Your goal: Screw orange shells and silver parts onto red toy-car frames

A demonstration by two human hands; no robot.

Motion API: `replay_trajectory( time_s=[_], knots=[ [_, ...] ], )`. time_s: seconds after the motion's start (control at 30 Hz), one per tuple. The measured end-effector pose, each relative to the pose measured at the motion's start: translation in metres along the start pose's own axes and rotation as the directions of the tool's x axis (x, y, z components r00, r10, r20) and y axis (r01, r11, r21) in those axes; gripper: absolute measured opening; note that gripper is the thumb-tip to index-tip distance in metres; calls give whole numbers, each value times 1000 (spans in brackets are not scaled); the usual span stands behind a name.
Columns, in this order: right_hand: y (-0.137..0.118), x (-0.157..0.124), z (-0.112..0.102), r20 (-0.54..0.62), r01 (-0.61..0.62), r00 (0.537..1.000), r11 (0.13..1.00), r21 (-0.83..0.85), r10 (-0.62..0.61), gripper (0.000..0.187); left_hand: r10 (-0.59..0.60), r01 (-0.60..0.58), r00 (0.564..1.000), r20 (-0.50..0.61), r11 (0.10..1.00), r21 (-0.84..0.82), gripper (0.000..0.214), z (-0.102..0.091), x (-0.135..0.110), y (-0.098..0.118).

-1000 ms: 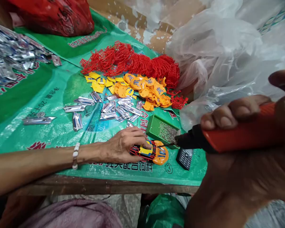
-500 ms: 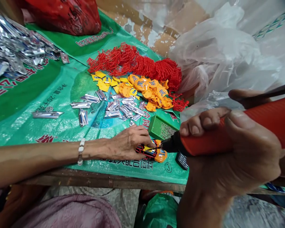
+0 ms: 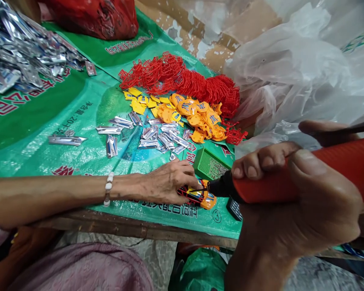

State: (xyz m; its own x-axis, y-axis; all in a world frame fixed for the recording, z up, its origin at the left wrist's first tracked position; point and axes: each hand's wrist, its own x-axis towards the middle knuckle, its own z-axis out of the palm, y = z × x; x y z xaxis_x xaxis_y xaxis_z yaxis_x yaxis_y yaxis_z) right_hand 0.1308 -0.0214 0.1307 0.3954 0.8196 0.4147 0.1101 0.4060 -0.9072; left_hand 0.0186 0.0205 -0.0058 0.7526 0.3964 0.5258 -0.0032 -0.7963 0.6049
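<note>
A yellow-orange toy car (image 3: 210,199) with red and black parts lies on the green printed sheet near the table's front edge. My left hand (image 3: 170,182) is closed on its left end, fingers pressing it down. My right hand (image 3: 315,202) wraps round a red electric screwdriver (image 3: 269,182) with a black nose. The thin bit points left and reaches over the car; whether it touches a screw I cannot tell. Just behind the car stands a green perforated tray (image 3: 204,161) with many small screws. A small black ridged piece (image 3: 234,209) lies right of the car, partly behind my right hand.
Beyond my left hand are loose silver stickered parts (image 3: 148,139), orange car shells (image 3: 197,113), yellow pieces (image 3: 138,106) and a heap of red frames (image 3: 182,79). A large silver pile (image 3: 21,52) and a red bag (image 3: 94,18) lie far left. Clear plastic bags (image 3: 285,72) crowd the right.
The whole view has shifted slightly, so things on the table appear further right. Both hands keep their grips, and the screwdriver's bit stays over the car.
</note>
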Motion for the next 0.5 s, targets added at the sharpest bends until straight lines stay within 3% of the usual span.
replay_trajectory(
  time_s=[0.2, 0.43, 0.5],
  knots=[
    [-1, -2, -2, 63, -72, 996, 995, 76, 67, 25, 27, -27, 998, 49, 1000, 0, 18, -4, 1, -1],
    [2, -3, -3, 239, -54, 971, 994, 94, 30, 33, 62, -61, 998, 4, 998, -15, 15, 2, -1, -7],
    [3, -4, -1, 240, -33, 971, 994, 104, 7, 32, 61, -61, 998, -12, 998, -25, 15, 5, -1, -9]
  ],
)
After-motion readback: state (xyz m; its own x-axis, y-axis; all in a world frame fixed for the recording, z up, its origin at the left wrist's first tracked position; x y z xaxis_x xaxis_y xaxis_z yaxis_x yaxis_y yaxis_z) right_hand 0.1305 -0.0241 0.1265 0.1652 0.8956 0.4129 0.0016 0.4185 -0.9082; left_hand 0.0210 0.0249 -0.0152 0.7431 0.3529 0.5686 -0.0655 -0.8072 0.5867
